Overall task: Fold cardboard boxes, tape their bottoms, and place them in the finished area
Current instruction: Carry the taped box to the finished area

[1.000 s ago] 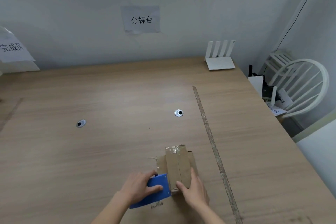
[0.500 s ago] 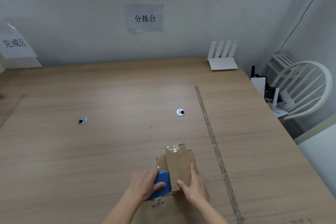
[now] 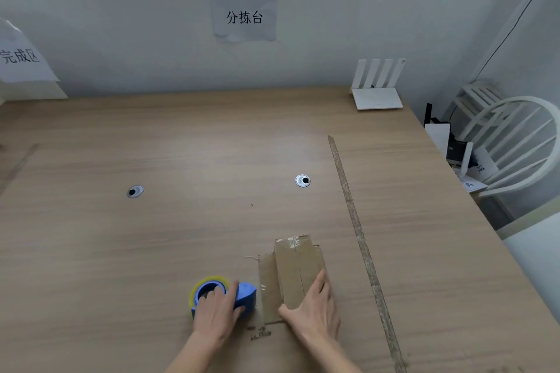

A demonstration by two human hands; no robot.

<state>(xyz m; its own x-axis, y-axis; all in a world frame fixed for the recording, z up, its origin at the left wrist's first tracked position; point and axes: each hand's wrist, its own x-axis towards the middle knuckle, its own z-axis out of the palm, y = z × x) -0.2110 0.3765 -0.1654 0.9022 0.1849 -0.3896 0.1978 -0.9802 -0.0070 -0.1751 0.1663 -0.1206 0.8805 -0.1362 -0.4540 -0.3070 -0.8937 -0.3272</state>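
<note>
The cardboard box (image 3: 293,272) lay on the wooden bench (image 3: 212,145), its flaps folded shut and facing up, so nothing inside it could be seen. A strip of clear tape (image 3: 293,242) crossed the flaps at the box's far end, and a loose flap stuck out along its left side. The blue tape dispenser (image 3: 225,297), carrying a yellowish roll of tape, sat on the bench just to the left of the box, close to the flap; whether they touched could not be told.

The left hand (image 3: 216,313) came in from the near edge and lay over the dispenser, its grip closed around the blue body with the thumb on the side toward the box and fingertips reaching into the roll's core. The right hand (image 3: 315,309) rested on the near right corner of the box, fingers fairly straight along its right edge and thumb spread across the near edge, pressing rather than clutching.

To the right of the box a long worn tape line (image 3: 357,227) ran across the bench, and beyond the box two round grommets (image 3: 302,180) were set into the surface
</note>
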